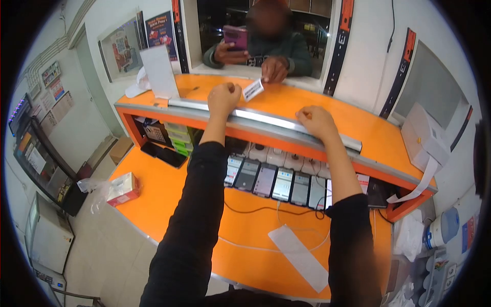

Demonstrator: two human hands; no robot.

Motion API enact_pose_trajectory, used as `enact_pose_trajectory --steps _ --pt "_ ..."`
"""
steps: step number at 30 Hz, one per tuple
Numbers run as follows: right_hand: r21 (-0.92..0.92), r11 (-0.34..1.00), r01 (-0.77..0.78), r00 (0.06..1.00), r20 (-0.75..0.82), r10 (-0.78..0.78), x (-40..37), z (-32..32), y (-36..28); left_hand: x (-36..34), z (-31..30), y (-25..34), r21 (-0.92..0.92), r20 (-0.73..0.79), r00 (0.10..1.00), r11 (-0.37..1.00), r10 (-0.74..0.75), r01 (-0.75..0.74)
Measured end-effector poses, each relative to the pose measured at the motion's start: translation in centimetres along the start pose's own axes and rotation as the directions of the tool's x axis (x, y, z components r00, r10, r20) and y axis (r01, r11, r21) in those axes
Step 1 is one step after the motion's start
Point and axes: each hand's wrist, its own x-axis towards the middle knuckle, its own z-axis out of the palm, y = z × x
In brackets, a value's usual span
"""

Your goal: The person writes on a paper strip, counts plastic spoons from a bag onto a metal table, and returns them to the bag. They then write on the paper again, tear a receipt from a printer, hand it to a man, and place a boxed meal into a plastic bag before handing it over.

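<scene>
My left hand [224, 100] is raised over the metal strip [266, 121] along the raised counter, fingers curled in and nothing visible in them. Just to its right is a white paper slip with black print [253, 90], apart from my fingers. Across the counter a person's hand [275, 69] holds that slip by its upper corner. The person's other hand has a purple phone [236, 38]. My right hand [318, 123] is at the strip further right, fingers bent inward, with no object showing in it.
Under the raised counter [353, 120] several phones [282, 184] stand in a row with cables. A long white paper strip [299, 258] lies on the orange desk. A small box [123, 189] sits at the left edge, a white printer [423, 135] at the right.
</scene>
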Motion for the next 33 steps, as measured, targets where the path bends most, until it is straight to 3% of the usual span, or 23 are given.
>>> enact_pose_trajectory --steps 33 --pt "0.003 0.998 -0.070 0.996 0.051 0.069 -0.01 0.61 0.39 0.09 0.17 -0.18 -0.011 -0.006 1.000 1.000 -0.006 0.006"
